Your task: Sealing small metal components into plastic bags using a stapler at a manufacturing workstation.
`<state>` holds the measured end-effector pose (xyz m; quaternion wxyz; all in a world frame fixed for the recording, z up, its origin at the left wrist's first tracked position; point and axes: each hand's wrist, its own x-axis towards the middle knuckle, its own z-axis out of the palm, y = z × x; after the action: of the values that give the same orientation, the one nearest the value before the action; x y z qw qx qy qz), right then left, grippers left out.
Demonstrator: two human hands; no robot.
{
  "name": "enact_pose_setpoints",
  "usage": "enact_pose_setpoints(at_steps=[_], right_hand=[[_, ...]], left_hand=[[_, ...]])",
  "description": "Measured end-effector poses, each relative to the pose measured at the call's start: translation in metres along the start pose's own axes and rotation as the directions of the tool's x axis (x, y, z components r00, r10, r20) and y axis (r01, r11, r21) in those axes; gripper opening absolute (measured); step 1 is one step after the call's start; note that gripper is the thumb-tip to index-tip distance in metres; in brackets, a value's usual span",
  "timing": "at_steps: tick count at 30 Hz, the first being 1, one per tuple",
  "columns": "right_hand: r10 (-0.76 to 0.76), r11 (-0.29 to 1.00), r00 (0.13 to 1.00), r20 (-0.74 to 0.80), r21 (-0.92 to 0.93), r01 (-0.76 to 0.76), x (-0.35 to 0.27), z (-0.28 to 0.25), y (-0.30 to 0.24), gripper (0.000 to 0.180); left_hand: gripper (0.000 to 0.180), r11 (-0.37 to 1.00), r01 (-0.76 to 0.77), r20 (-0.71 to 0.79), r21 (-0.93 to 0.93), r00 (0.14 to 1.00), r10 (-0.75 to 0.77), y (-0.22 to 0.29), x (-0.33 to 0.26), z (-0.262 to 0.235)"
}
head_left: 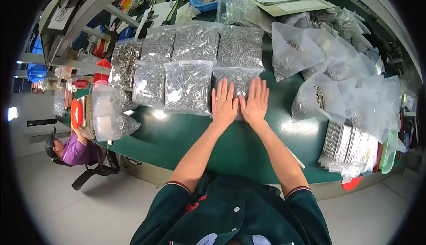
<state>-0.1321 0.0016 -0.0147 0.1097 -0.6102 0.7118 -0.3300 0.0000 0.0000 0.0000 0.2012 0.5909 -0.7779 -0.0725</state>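
Resting both palms on a clear plastic bag of small silver metal pins, you hold your hands flat with fingers stretched out, gripping nothing: your left hand covers the bag's left part, your right hand its right part. It lies on the dark green tabletop; six flat, clear bags of metal pins sit to its left and just beyond it, so those look done, and the one under your palms seems close to matching them. What appears left is the group of cloudy, tall-topped plastic bags to its right, slumped with pins inside, and perhaps the bulging translucent bags well to its left. Whether each bag is sealed, you cannot tell.
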Motion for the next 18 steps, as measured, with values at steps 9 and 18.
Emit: enact_pose_setpoints(at_steps=[9,18], right_hand=[[-0.082,0.992,0.966,0.246,-0.069,0.102,0.001,0.008,-0.006,0.066],[-0.103,0.983,0.950,0.294,-0.119,0.143,0.009,0.003,-0.003,0.067]], left_hand=[[0.066,0.990,-0.113,0.132,-0.086,0.983,0.124,-0.023,0.021,0.005],[0.064,0.993,-0.102,0.134,-0.052,0.985,0.108,-0.022,0.027,0.008]])
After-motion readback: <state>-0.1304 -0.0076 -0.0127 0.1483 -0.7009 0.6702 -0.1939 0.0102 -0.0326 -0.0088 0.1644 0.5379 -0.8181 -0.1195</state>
